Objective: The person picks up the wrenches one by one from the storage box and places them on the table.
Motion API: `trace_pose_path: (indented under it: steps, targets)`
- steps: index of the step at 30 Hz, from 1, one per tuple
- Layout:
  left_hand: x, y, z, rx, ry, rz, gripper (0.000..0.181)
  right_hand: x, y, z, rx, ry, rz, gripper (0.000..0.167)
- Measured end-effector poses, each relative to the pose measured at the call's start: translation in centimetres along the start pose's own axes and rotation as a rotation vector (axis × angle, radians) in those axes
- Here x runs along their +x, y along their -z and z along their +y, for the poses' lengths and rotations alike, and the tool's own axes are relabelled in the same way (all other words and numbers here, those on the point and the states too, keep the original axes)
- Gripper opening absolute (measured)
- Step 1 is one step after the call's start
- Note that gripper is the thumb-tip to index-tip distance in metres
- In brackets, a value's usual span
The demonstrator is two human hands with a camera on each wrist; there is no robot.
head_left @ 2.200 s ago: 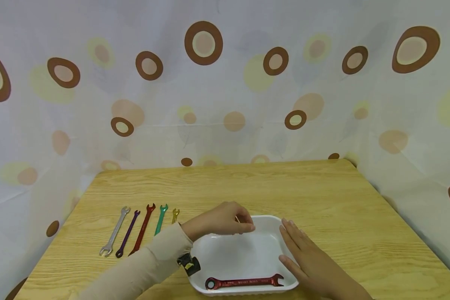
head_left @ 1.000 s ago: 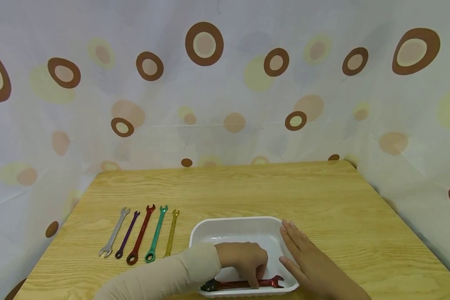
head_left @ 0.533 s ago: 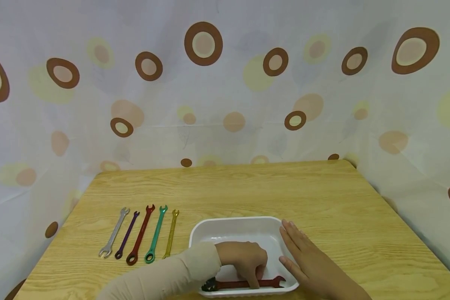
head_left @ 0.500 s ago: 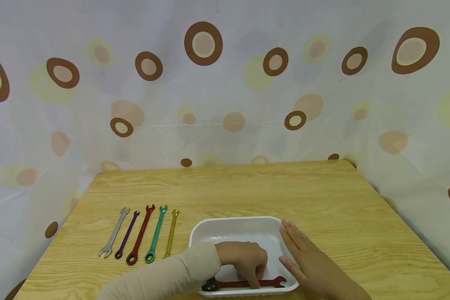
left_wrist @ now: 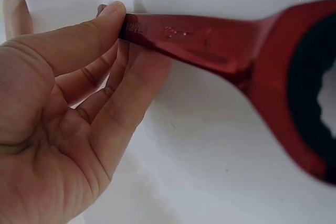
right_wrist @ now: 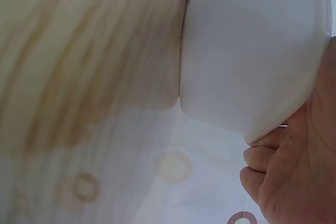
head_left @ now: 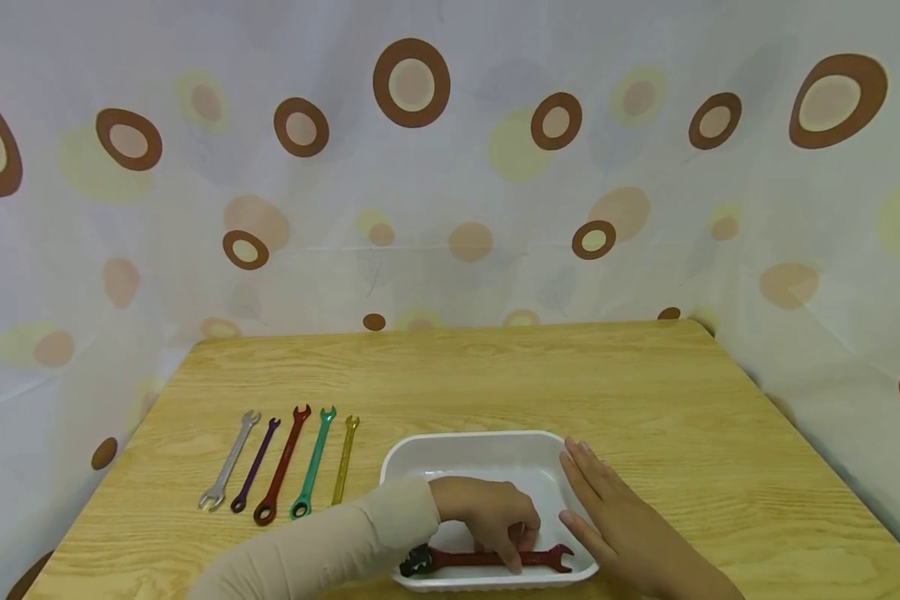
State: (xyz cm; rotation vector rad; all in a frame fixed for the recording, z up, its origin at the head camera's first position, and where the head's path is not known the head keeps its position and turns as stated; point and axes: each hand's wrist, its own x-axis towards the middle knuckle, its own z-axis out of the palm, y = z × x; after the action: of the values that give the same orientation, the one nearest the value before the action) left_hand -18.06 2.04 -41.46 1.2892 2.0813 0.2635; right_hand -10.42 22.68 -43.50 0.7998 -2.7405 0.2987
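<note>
A red ratcheting combination wrench (head_left: 461, 559) is inside the white tray (head_left: 465, 444), near its front wall. My left hand (head_left: 495, 510) reaches into the tray and pinches the wrench's shaft between thumb and fingers. The left wrist view shows this grip, with the thumb (left_wrist: 84, 45) on one edge of the shaft and the dark-lined ring end (left_wrist: 278, 77) close to the camera. My right hand (head_left: 630, 533) rests along the tray's right rim with straight fingers. In the right wrist view, that hand (right_wrist: 299, 166) touches the tray's outer edge (right_wrist: 252, 51).
To the tray's left, several wrenches lie in a row on the wooden table (head_left: 570, 375): silver (head_left: 231, 461), purple (head_left: 257, 465), another red one (head_left: 283, 465), green (head_left: 315, 462) and gold (head_left: 345, 460). A patterned curtain (head_left: 450, 183) surrounds the table.
My left hand has come from above the tray's back down to the wrench at its front and taken hold of it. The wrench has just risen slightly. My right hand has stayed put.
</note>
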Motion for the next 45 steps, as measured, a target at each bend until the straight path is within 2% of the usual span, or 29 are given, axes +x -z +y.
trace_pose_path:
  steps: [5,11,15,19,24,26,29,36,40,45]
  targets:
    - [0.0,0.3,0.1,0.033,-0.023,0.025,0.017,0.1,0.0,0.1,0.005,-0.001,0.003,0.062]
    - [-0.4,0.8,0.3,0.007,-0.042,0.047,0.018,0.1,-0.2,0.2,-0.015,0.015,0.014,0.063]
    - [-0.9,1.5,0.2,0.022,-0.110,0.068,0.017,0.0,-0.2,0.3,-0.034,0.025,0.029,0.064]
    - [-1.5,2.0,0.0,0.020,-0.150,0.113,0.014,0.0,-0.1,0.3,-0.017,0.028,0.023,0.065]
    - [-2.3,2.5,-0.5,0.023,-0.154,0.187,0.014,0.0,0.1,0.2,0.016,0.009,-0.014,0.067]
    - [-2.7,2.7,-0.7,0.005,-0.145,0.211,0.014,0.1,0.2,0.1,0.031,-0.009,-0.041,0.068]
    - [-3.4,3.3,-0.9,-0.067,-0.135,0.247,0.014,0.1,0.3,0.1,0.026,-0.014,-0.044,0.067]
    - [-5.3,4.7,-1.4,-0.225,-0.161,0.383,0.011,0.2,0.4,0.0,0.050,-0.063,-0.072,0.067]
    - [-7.0,5.3,-1.6,-0.312,-0.149,0.503,0.008,0.2,0.3,-0.1,0.070,-0.068,-0.076,0.066]
    - [-9.9,6.0,-1.9,-0.433,-0.110,0.666,0.008,0.1,0.4,-0.1,0.048,-0.048,-0.050,0.065]
